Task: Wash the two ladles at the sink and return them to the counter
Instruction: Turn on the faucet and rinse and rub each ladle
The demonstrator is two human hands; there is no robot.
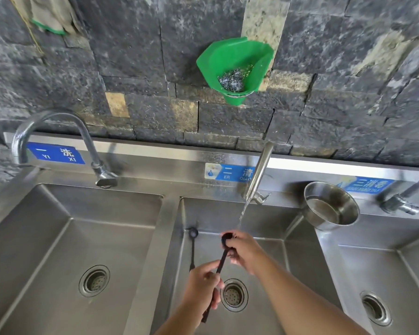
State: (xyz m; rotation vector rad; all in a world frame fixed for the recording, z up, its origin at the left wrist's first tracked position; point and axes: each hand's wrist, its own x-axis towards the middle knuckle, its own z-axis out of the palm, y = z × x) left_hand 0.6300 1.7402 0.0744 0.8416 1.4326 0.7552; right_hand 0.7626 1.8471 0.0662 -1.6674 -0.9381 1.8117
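Two ladles are at the middle sink point(288, 252) — left hand point(202, 285) clamped on the handle of the held ladle point(221, 261), right hand point(244, 250) curled round its bowl, which wants turning fully under the stream point(243, 210) (the spare ladle point(192, 252) leans aside).

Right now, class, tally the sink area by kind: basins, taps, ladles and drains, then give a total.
Basins: 3
Taps: 3
Ladles: 2
Drains: 3
Total: 11
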